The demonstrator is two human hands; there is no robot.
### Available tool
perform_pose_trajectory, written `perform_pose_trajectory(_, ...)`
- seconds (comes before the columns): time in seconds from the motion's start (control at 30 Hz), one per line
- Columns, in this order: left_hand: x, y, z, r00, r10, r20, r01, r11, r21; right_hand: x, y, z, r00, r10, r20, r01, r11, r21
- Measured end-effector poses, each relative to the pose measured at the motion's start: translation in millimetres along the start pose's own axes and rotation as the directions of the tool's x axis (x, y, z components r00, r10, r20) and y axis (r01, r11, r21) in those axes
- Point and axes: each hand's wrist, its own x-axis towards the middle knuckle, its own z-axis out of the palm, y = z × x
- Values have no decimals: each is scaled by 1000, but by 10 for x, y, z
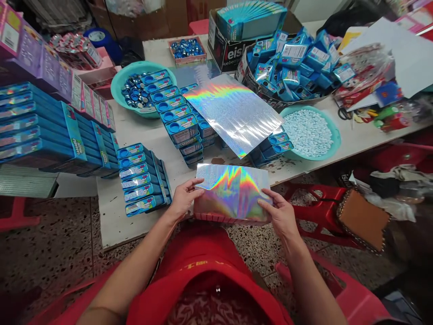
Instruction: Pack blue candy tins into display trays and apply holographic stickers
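Note:
Between my two hands, above my lap at the table's front edge, is a shiny holographic sheet (233,192) with rainbow bands. My left hand (186,195) pinches its left edge, thumb on top. At the right edge, my right hand (278,208) grips it the same way. Another holographic sheet (237,115) lies farther back, resting over rows of blue candy boxes (182,128) marked "Caramelo Macizo". Left of my left hand stands a group of blue boxes (140,180), some with glittery strips along their faces.
A teal basin (117,83) holds round blue-and-silver pieces. Another basin (336,146) contains pale blue candies. Behind it, a carton (241,74) overflows with blue packs. Stacked blue boxes (50,144) line the left side. Scissors (344,113) lie at right, and a red stool (314,212) stands below.

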Motion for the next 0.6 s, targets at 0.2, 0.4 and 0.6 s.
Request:
perform_pose_trajectory(0.2,-92,80,1,998,-59,-9,58,988,-144,-128,-39,-8,998,-49,-40,50,998,32)
perform_pose_trajectory(0.4,-132,118,-7,995,41,94,-57,984,172,-173,-57,51,995,-12,-100,9,1000,-30)
perform_pose_trajectory(0.6,-91,98,-91,957,268,114,-280,742,610,-166,-28,39,996,-57,-72,36,963,-265)
